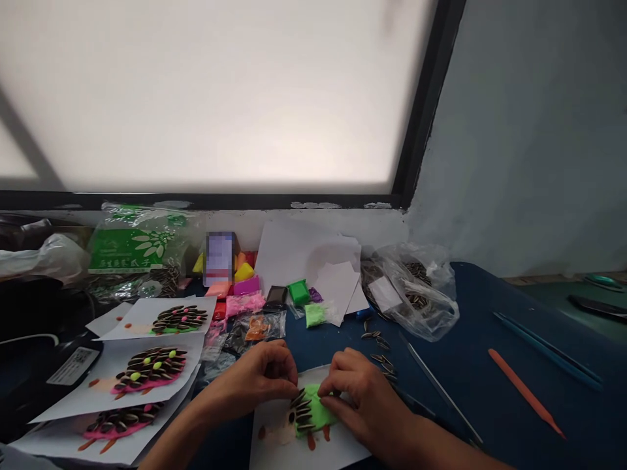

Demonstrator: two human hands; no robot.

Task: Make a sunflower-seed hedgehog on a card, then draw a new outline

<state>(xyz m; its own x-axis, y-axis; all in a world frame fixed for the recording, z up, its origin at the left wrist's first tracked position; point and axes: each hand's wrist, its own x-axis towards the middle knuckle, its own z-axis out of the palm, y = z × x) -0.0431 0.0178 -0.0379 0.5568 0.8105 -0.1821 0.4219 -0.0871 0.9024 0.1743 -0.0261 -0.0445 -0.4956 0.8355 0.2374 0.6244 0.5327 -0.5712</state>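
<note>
A white paper sheet point(274, 450) lies in front of me with a hedgehog picture on it. The hedgehog's body is bright green modelling clay point(309, 398), with rows of sunflower seeds point(302, 418) stuck in its left part and brown feet below. My left hand point(267, 372) is closed, thumb and fingertips together at the upper left edge of the clay beside the seeds. My right hand point(355, 385) is pinched over the right part of the clay, fingertips at its surface. Whatever lies between the fingertips of either hand is hidden.
Finished-looking hedgehog pictures point(147, 378) overlap at left. Behind are a green-labelled seed bag point(132, 248), a phone point(219, 258), clay packets point(247, 300) and a clear bag of seeds point(416, 290). Loose seeds point(382, 343), tweezers point(548, 352) and an orange tool point(526, 391) lie at right.
</note>
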